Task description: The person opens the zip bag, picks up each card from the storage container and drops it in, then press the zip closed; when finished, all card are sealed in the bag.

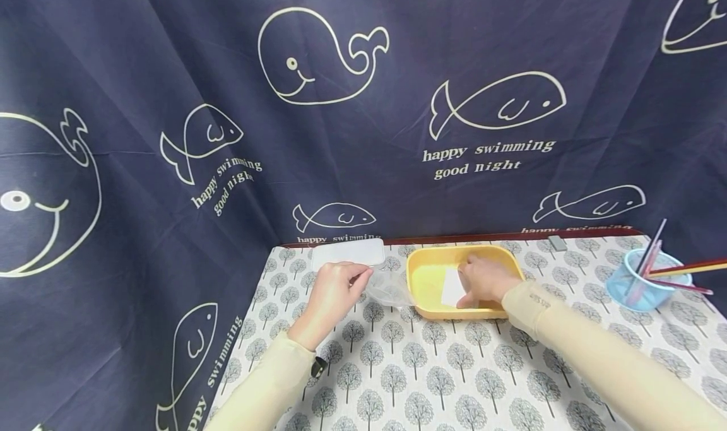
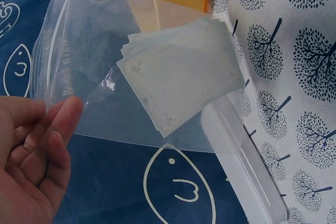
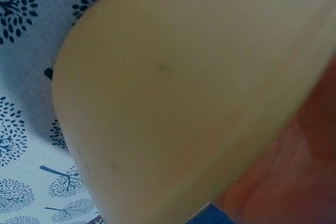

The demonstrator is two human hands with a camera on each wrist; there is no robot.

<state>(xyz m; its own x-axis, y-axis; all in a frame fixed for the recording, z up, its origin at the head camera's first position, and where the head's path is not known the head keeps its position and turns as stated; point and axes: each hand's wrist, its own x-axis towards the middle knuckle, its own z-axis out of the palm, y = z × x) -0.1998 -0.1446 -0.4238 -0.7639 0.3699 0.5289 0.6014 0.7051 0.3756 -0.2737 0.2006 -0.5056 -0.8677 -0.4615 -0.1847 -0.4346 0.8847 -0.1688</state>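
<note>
A clear zip bag (image 2: 105, 114) hangs from my left hand (image 1: 336, 292), whose thumb and fingertips pinch it near the zip strip. Inside it lies a fanned stack of pale cards (image 2: 178, 72) with printed borders. My right hand (image 1: 483, 279) reaches down into a yellow tray (image 1: 457, 314), its thumb and fingers spread around a white card (image 1: 451, 287). I cannot tell whether it grips that card. In the right wrist view the tray wall (image 3: 157, 87) hides most of the hand (image 3: 278, 182).
A flat white case (image 1: 349, 252) lies behind my left hand. At the right stands a light blue mesh cup (image 1: 642, 286) with pens and pencils. A small grey block (image 1: 557, 243) sits at the back edge, before a dark blue curtain (image 1: 397, 134). Tree-patterned cloth (image 1: 426, 374) covers the table.
</note>
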